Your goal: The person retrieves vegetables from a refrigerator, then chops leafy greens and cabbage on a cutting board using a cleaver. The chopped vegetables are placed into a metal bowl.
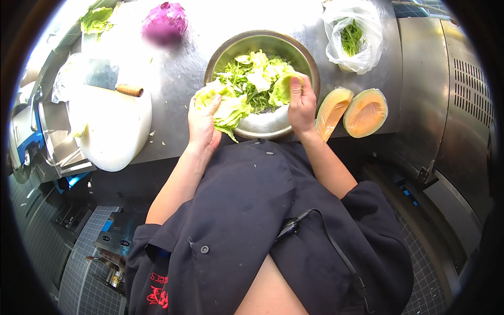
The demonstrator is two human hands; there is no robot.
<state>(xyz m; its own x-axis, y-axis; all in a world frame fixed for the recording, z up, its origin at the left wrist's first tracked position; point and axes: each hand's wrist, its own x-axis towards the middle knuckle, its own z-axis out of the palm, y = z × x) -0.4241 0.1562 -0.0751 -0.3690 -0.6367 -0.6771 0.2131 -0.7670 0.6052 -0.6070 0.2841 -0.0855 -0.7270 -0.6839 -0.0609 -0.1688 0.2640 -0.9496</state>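
A round stainless steel bowl (pixel 263 128) stands at the front of the counter, close to my body. Inside it lie torn lettuce leaves (pixel 260 76) over thin, frilly salad greens (pixel 258 100). My left hand (pixel 204 120) grips a bunch of pale green lettuce (pixel 226 108) at the bowl's left rim, and part of the bunch hangs over the edge. At the right side of the bowl, my right hand (pixel 303 104) holds another lettuce leaf (pixel 282 88) between thumb and fingers.
Left lies a white cutting board (pixel 118 130) with a wooden-handled cleaver (pixel 100 75). Behind are a purple cabbage (pixel 165 21) and lettuce (pixel 95 19). Right are a plastic bag of greens (pixel 352 39) and two wrapped melon pieces, one narrow (pixel 334 112), one broader (pixel 366 114). A steel appliance (pixel 441 86) borders the counter (pixel 173 134).
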